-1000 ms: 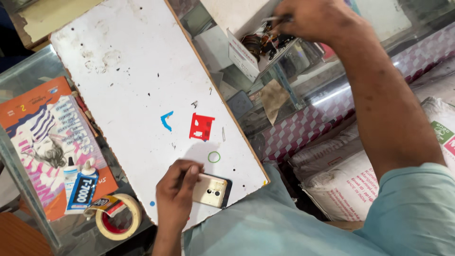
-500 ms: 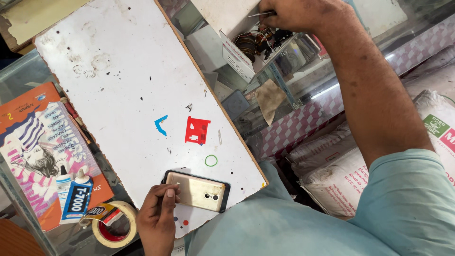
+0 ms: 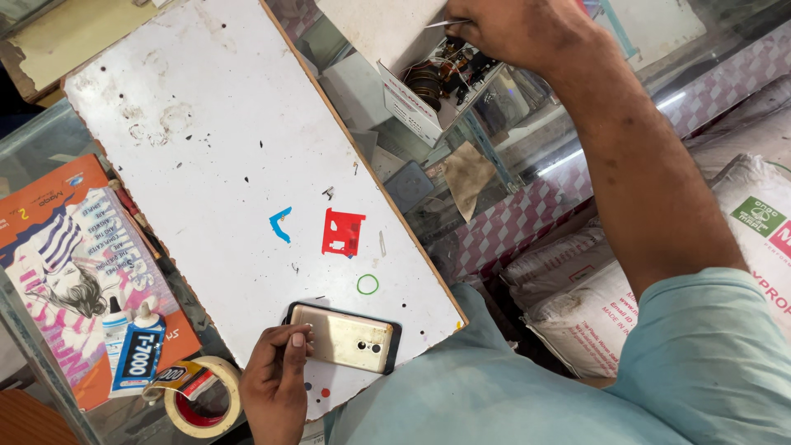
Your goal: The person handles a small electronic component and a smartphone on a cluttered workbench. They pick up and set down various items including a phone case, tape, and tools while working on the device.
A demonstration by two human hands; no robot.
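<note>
- A glass worktop (image 3: 33,140) is seen under everything, with shelves and packed sacks (image 3: 568,288) visible through and beside it.
- A large white board (image 3: 206,148), scuffed and dotted with small holes, is laid slantwise across the worktop.
- An orange illustrated booklet (image 3: 58,247) is placed to the left of the board, partly beneath its edge.
- A small open cardboard box (image 3: 428,82), filled with coils and small parts, is set past the board's far right edge.
- The right hand (image 3: 519,29) is raised over that box; it is closed in a pinch around thin metal tweezers (image 3: 445,23), whose tips point left above the box.
- A gold phone (image 3: 342,338) is laid back-up, camera lens showing, at the near edge of the board.
- The left hand (image 3: 276,383) is rested at the phone's left end; its fingers are curled, the fingertips are pressed on the phone's back, and the phone is steadied rather than lifted.
- A roll of tape (image 3: 202,395) is placed just left of the left hand, off the board.
- A tube of glue (image 3: 136,354) with a second small bottle beside it is laid on the booklet.
- A red cut-out piece (image 3: 342,232), a blue bracket-shaped piece (image 3: 280,224) and a small green ring (image 3: 367,284) are scattered on the board above the phone, apart from one another.
</note>
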